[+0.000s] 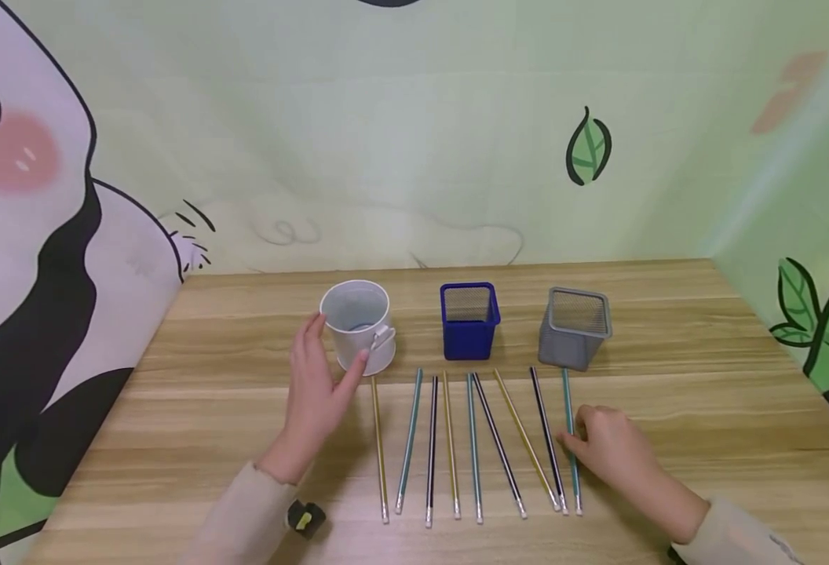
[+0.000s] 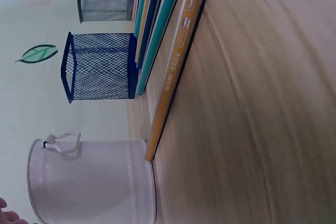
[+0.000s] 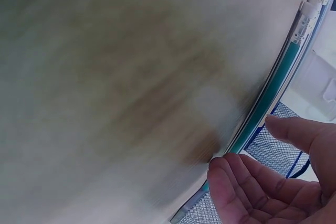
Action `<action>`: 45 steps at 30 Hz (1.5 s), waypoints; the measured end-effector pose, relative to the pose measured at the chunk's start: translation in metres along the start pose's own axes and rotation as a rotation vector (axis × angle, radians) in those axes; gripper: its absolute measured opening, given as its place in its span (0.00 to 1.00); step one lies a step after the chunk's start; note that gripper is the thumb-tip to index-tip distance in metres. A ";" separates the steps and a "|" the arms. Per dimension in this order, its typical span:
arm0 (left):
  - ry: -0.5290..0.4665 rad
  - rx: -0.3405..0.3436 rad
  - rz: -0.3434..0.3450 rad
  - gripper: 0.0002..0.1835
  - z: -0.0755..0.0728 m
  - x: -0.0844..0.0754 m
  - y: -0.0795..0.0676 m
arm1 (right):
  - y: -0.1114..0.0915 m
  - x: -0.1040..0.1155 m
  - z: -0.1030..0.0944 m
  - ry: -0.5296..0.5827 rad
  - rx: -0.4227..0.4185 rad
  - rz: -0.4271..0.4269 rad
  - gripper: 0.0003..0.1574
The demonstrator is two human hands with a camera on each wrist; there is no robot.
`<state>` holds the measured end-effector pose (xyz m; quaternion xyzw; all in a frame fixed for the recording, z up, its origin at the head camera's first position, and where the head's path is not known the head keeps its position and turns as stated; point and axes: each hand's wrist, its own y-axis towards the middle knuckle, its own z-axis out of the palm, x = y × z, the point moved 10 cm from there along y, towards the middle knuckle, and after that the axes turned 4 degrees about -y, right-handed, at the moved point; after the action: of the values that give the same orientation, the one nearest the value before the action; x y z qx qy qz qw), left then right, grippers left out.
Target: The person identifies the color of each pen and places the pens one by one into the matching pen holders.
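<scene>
A white metal bucket [image 1: 365, 337] with a small side handle stands at the back left. My left hand [image 1: 317, 396] spreads around its near left side, fingers at the rim and thumb near the handle; in the left wrist view only fingertips [image 2: 9, 214] show, by the rim. My right hand [image 1: 615, 443] is at the rightmost teal pencil [image 1: 567, 400], which lies on the table. Its curled fingers and thumb sit on either side of the pencil shaft [image 3: 278, 74], close around it, and the fingers hide part of it.
Several yellow, teal and black pencils [image 1: 448, 439] lie side by side, eraser ends towards me. A blue mesh holder [image 1: 469, 341] and a grey mesh holder [image 1: 563, 347] stand behind them. A printed cloth [image 1: 414, 157] hangs behind the wooden table [image 1: 704, 377].
</scene>
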<state>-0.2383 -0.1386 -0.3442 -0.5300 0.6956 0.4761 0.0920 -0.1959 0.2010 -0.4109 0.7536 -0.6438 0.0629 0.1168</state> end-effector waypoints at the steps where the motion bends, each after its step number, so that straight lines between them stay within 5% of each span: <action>1: -0.008 -0.003 -0.011 0.40 0.000 0.001 0.000 | 0.000 0.000 0.001 0.000 0.004 0.001 0.17; 20: -0.117 0.023 -0.210 0.46 0.016 0.046 0.013 | 0.004 -0.007 0.009 0.002 0.045 0.035 0.22; 29: -0.189 0.025 -0.288 0.47 0.024 0.051 0.023 | 0.004 -0.017 0.014 0.086 0.095 0.109 0.22; 40: -0.194 0.036 -0.280 0.45 0.029 0.054 0.029 | 0.007 -0.023 0.018 0.193 0.157 0.140 0.21; 45: -0.226 0.034 -0.310 0.44 0.031 0.060 0.033 | 0.007 -0.027 0.025 0.349 0.256 0.186 0.18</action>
<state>-0.3019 -0.1545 -0.3798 -0.5726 0.5987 0.5009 0.2506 -0.2082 0.2197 -0.4408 0.6776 -0.6672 0.2838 0.1234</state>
